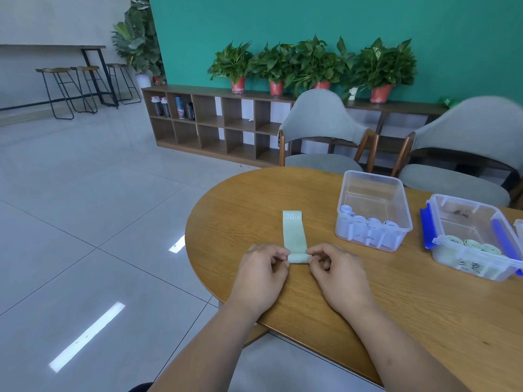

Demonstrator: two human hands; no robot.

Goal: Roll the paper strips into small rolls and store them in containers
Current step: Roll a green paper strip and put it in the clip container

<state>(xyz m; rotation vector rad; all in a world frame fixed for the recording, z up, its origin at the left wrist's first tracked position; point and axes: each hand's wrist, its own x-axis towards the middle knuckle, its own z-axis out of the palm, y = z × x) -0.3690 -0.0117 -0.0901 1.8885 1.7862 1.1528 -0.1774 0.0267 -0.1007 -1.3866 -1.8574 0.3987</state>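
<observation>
Down at the near edge of the table [396,312], the left hand [261,274] and right hand [336,274] pinch the two ends of a small roll [297,258] started on the green strip [294,233], most of which lies flat, pointing away. Farther right, a clear tub [368,240] already holds pale rolls [368,220] and a blue-clipped tub [478,268] holds green rolls [472,244]. I'd judge the job well under way, with this strip barely begun and not yet stored.

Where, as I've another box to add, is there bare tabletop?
Bare wood on the round wooden table: between the pale green strip and the clear plastic tub of white rolls, and near-side right of the right hand. Crowded: the right edge, by the blue-clipped tub.
</observation>
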